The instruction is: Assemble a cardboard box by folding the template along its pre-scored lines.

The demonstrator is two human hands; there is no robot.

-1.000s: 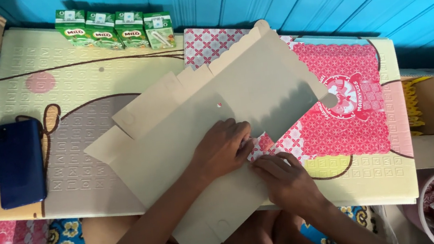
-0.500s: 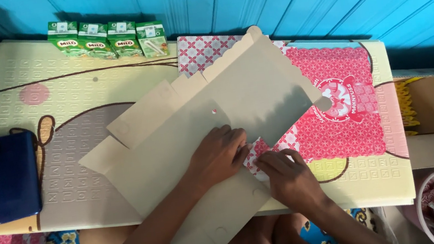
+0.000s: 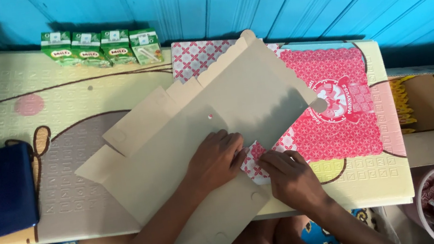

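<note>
Head view: the left hand [image 3: 215, 160] is pressing flat, fingers spread, on the cardboard [image 3: 203, 141] lying across the mat [image 3: 56, 105]. The right hand [image 3: 291, 176] is pinching a red patterned flap [image 3: 254, 156] at the cardboard's near right edge. A phone [image 3: 10, 188] is lying far left.

Across the frames the flat cardboard box blank [image 3: 203, 141] slides slightly toward 7 o'clock under the left hand [image 3: 215, 160]. The right hand [image 3: 291, 176] now sits lower, uncovering more of the blank's pink patterned flap [image 3: 256, 159] between the hands.
</note>
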